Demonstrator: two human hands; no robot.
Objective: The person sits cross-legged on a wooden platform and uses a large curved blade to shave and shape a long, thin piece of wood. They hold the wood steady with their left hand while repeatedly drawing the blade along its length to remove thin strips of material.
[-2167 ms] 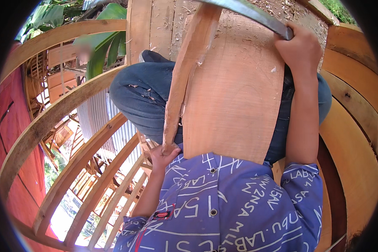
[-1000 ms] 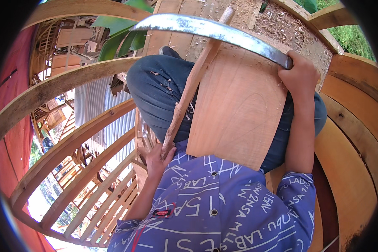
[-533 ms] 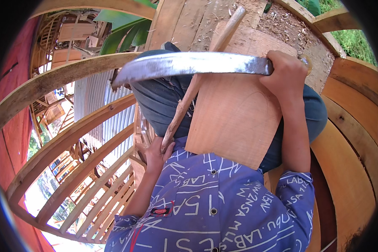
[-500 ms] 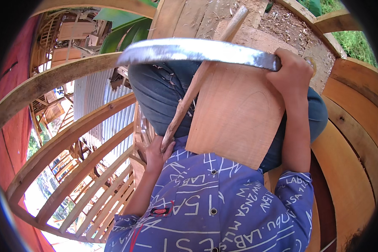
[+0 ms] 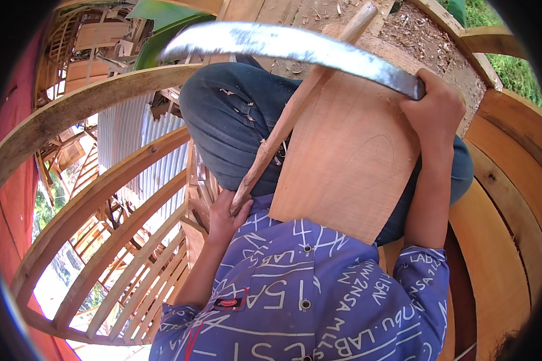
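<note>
My left hand (image 5: 226, 212) is closed round the near end of a wooden stick (image 5: 281, 127), which slants away to the far right over my lap. A machete (image 5: 295, 45) with a long, curved, shiny blade is gripped in my right hand (image 5: 435, 108); its handle is mostly hidden by the fingers. The blade points left and crosses over the far part of the stick; whether it touches the wood I cannot tell. Beneath the stick's right side, a flat wooden board (image 5: 349, 150) lies across my lap, its near edge against my shirt.
Curved wooden ribs (image 5: 102, 156) form an open frame on the left, with corrugated metal sheets (image 5: 123, 132) below. Wood shavings (image 5: 424, 36) litter the planks at the far right. Curved planks (image 5: 500, 174) wall the right side. A green leaf (image 5: 162, 45) hangs at the far left.
The machete and my right hand have shifted slightly right, and the blade now tilts with its tip higher. The stick's far end has moved a little right; my left hand keeps its grip.
</note>
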